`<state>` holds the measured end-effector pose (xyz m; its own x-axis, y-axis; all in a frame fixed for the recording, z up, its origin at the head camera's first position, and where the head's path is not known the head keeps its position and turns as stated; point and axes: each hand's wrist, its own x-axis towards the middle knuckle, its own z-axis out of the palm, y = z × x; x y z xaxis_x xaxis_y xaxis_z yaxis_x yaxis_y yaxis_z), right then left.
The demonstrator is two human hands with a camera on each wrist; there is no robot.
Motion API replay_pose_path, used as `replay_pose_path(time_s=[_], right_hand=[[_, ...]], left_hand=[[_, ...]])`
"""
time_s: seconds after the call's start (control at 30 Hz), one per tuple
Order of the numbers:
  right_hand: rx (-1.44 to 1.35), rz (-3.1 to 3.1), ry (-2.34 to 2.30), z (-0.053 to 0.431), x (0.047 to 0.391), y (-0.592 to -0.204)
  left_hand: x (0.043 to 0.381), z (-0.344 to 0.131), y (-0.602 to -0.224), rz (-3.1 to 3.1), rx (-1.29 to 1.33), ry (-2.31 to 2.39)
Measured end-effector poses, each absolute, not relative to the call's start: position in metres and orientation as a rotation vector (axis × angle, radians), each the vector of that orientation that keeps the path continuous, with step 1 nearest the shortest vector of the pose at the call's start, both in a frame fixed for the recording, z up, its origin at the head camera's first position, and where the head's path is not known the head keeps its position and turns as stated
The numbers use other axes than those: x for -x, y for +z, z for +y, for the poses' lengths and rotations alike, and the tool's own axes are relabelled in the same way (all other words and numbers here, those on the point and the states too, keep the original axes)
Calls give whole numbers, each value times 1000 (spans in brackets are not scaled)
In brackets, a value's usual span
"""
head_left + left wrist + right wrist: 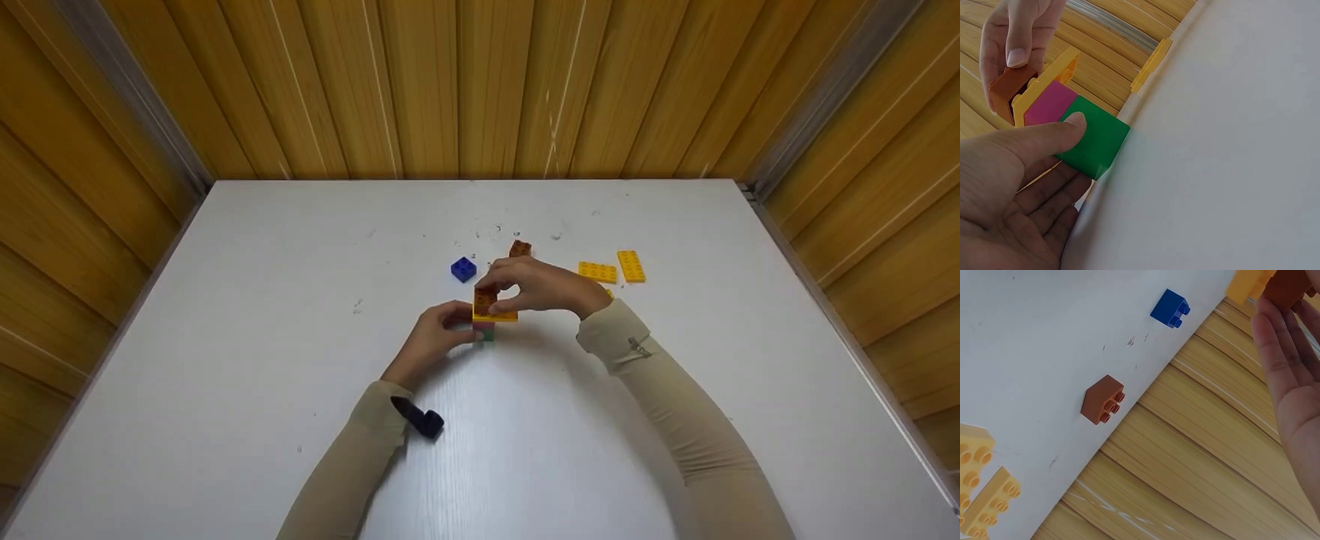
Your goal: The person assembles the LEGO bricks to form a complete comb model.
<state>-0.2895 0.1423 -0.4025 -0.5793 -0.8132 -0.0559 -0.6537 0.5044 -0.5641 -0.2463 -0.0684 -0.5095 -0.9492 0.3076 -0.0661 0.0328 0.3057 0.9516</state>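
Observation:
My left hand (pixel 435 330) holds a small stack low on the white table, the thumb pressed on a green brick (pixel 1098 138) at its bottom. A magenta brick (pixel 1050 103) sits on the green one, with a yellow plate (pixel 1053 74) across the top that overhangs to one side. At the plate's top is a brown brick (pixel 1009 87), tilted slightly, with a gap showing between the two. My right hand (pixel 551 285) pinches this brown brick between thumb and fingers. The left fingers behind the stack are partly hidden.
Beyond the hands lie a blue brick (pixel 463 269) and another brown brick (pixel 520 248). Two yellow studded pieces, one crosswise (pixel 598 271) and one lengthwise (pixel 631 266), lie at the right. Wood-patterned panels (pixel 487 90) stand behind the table.

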Motion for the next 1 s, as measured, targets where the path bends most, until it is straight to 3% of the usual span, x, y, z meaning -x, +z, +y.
replay_pose_path(time_s=[0.37, 1.0], right_hand=[[1192, 2411, -702, 139, 288, -400], [1165, 2361, -792, 139, 290, -404]], left_hand=[[240, -66, -497, 2307, -312, 1709], [245, -67, -507, 2315, -295, 1711]])
